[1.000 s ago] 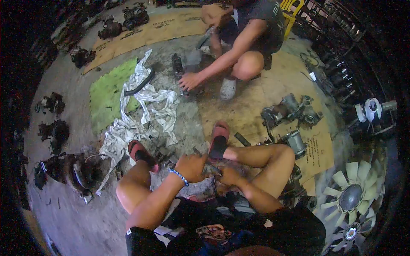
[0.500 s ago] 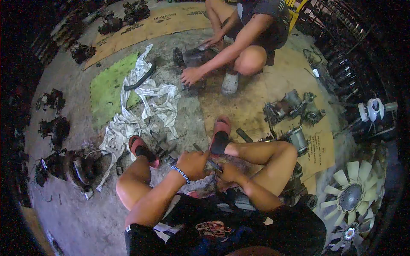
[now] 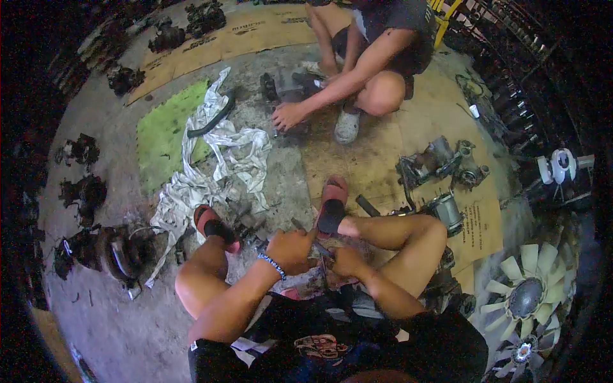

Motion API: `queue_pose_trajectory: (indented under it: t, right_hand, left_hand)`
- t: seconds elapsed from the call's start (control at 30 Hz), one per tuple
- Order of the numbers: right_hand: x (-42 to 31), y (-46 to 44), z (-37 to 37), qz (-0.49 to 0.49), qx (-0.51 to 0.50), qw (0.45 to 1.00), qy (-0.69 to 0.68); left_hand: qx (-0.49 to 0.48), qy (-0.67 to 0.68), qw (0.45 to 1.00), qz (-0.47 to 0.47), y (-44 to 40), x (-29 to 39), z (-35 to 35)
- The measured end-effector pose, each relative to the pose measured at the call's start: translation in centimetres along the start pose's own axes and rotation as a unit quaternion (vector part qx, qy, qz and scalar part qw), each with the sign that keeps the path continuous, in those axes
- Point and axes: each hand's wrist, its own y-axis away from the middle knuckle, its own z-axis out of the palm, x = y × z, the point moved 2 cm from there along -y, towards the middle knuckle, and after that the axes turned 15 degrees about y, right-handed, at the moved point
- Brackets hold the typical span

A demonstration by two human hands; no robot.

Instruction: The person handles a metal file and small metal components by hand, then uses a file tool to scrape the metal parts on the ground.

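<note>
Between my legs, my left hand (image 3: 290, 251), a beaded bracelet on its wrist, is closed around a dark narrow metal bar (image 3: 324, 249). The bar slants, and a short end sticks out beyond the fingers. My right hand (image 3: 348, 263) is closed at the bar's near end, close beside the left. Its fingertips are partly hidden. Under both hands is a greyish, worn part (image 3: 306, 281), mostly covered, whose kind I cannot make out. Small dark metal pieces (image 3: 252, 223) lie on the floor just past my left hand.
Opposite me a co-worker (image 3: 383, 64) squats with hands on a dark machine part (image 3: 287, 89). White rags (image 3: 239, 156) and a black hose (image 3: 214, 118) lie ahead. Greasy engine parts (image 3: 434, 159) sit on cardboard (image 3: 479, 230) at right, near a fan (image 3: 527, 297). More parts (image 3: 108, 252) stand left.
My hands stay close together on the bar, with only slight movement. The co-worker's farther arm has shifted a little lower over the machine part. The whole view has drifted slightly.
</note>
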Motion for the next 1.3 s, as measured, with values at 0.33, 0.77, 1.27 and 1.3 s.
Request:
queue_pose_trajectory:
  t: [0.33,0.77,1.27,1.3]
  right_hand:
    - [-0.2,0.5,-0.7,-0.018,0.036,0.999,-0.03]
    - [-1.3,2.5,-3.6,-0.002,-0.046,0.998,-0.042]
    - [-1.1,1.7,-2.4,-0.001,-0.035,0.999,-0.022]
    - [-1.1,1.7,-2.4,0.0,-0.035,0.999,-0.021]
  left_hand:
    - [0.011,-0.014,1.0,0.008,-0.1,0.0,-0.1]
    - [0.008,-0.001,1.0,0.009,0.1,0.2,-0.1]
    - [-0.004,0.0,1.0,-0.001,-0.1,0.1,0.2]
    - [-0.01,0.002,1.0,-0.007,-0.1,0.2,0.0]
